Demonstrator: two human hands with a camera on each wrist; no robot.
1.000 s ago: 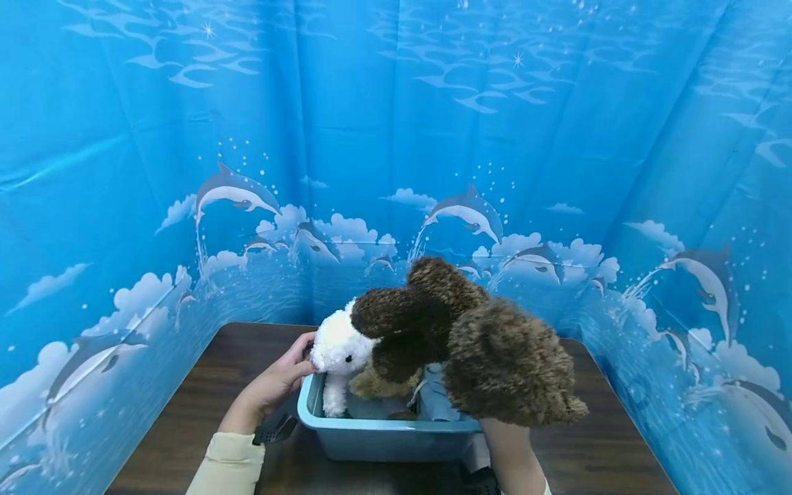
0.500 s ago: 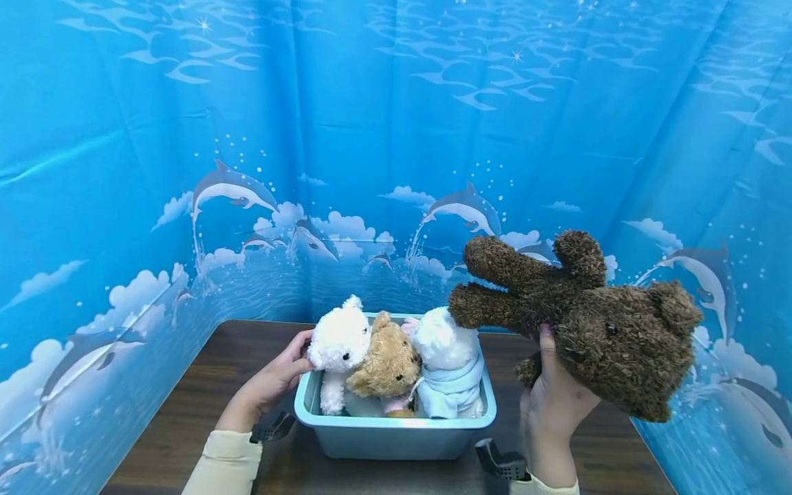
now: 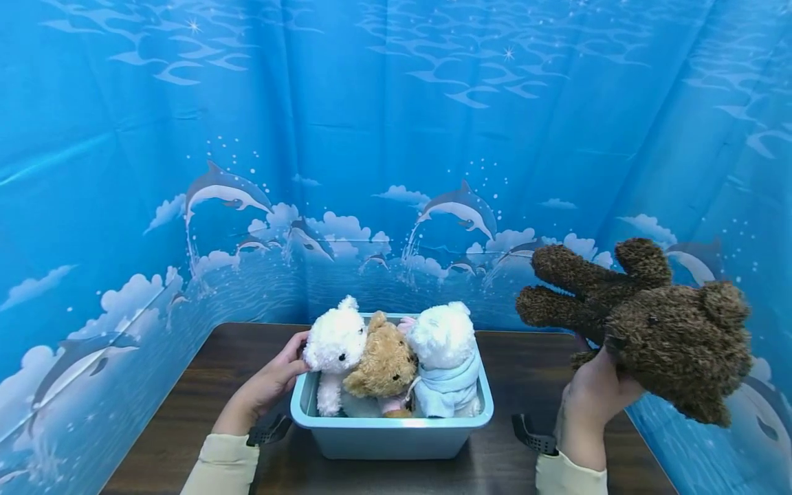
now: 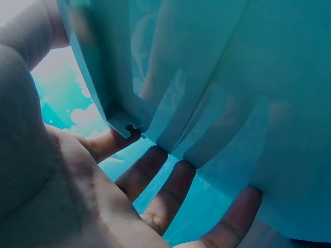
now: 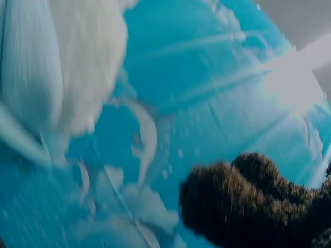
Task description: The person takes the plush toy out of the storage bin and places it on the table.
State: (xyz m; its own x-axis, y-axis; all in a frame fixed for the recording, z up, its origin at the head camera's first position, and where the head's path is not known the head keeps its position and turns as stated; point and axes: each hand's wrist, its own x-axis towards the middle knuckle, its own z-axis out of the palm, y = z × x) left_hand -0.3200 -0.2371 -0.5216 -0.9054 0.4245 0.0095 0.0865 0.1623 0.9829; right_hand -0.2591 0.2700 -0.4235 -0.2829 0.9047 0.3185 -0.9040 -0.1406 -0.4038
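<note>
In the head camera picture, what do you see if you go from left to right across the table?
Left hand → white bear → tan bear → white bear in a blue top → right hand → dark brown bear.

My right wrist view is motion-smeared: only fuzzy legs of the dark brown bear [image 5: 248,201] show, cut off at the edge, plus a white blur I can't identify. From the head view, my right hand [image 3: 594,399] has its fingers buried behind the bear, so how they curl is hidden. My left hand [image 3: 266,388] has fingertips tucked behind the white plush [image 3: 334,344]. The bin [image 3: 390,433] hides the toys' lower halves.
</note>
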